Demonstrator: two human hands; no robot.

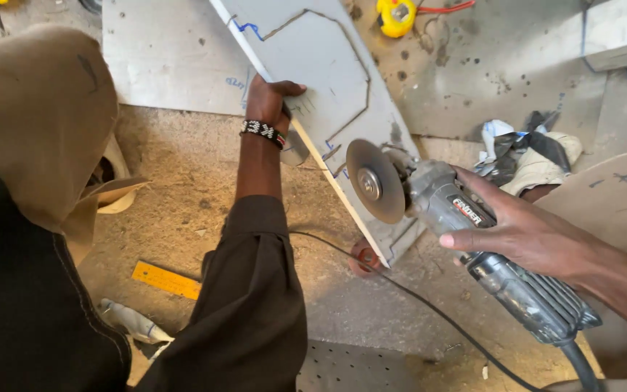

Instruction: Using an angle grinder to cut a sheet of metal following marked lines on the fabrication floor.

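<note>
My left hand (268, 98) grips the near edge of a grey metal sheet (321, 65), fingers curled over the edge and thumb pressed on its upper face, so the hand is closed on it. The sheet stands tilted on its edge, running from the far left down toward the near right, and a cut line zigzags across its face beside blue marker strokes. A beaded band (263, 132) in black and white sits on that wrist, and my dark sleeve (248, 290) covers the forearm below it.

My right hand (524, 236) wraps around the body of an angle grinder (473, 239), fingers closed over the grey housing, forefinger stretched along the side. The grinder's disc (375, 181) stands upright just beside the lower part of the sheet, near the cut line; I cannot tell whether it touches the metal. Its black cable (400, 290) trails across the dusty concrete floor (183, 189) toward the near right.

On the floor at the near left lies a yellow ruler (165, 279). A yellow tape measure (396, 16) rests at the far side, and a heap of crumpled rags (527, 156) lies to the right. Another flat grey sheet (168, 51) lies on the floor at the far left
</note>
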